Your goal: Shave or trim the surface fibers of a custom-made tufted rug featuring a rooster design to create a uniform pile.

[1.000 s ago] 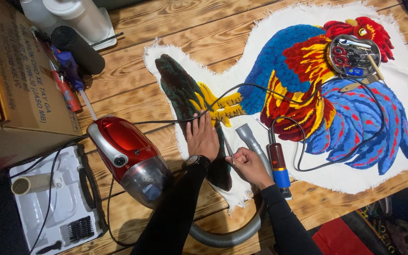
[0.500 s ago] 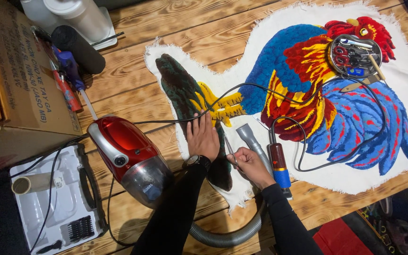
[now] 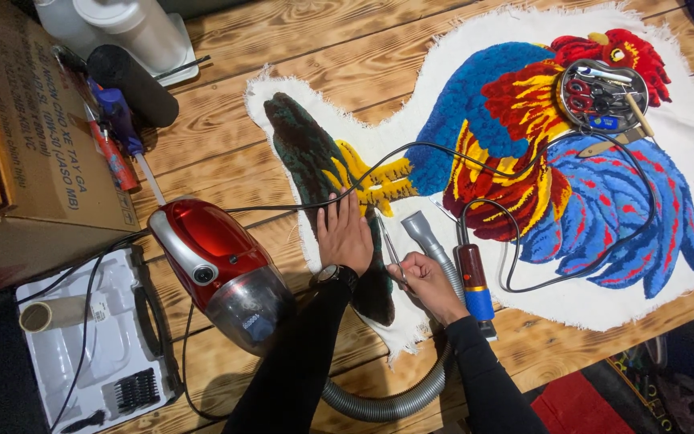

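Note:
A tufted rug shaped like a rooster (image 3: 604, 201), in blue, red and yellow on white backing, lies on the wooden table (image 3: 299, 48). My left hand (image 3: 344, 233) presses flat on the rug's dark tail part. My right hand (image 3: 427, 281) is closed on a thin metal tool, seemingly small scissors (image 3: 390, 245), whose tip points at the rug near the yellow feet. Right beside that hand lie a grey vacuum nozzle (image 3: 426, 233) and a red and blue corded hand tool (image 3: 474, 277).
A red canister vacuum (image 3: 218, 269) with a grey hose (image 3: 387, 402) sits left of my arms. A round tin of scissors (image 3: 602, 94) rests on the rooster's head. A cardboard box (image 3: 18, 137), an open white case (image 3: 90, 354) and plastic bottles (image 3: 134, 28) stand at the left.

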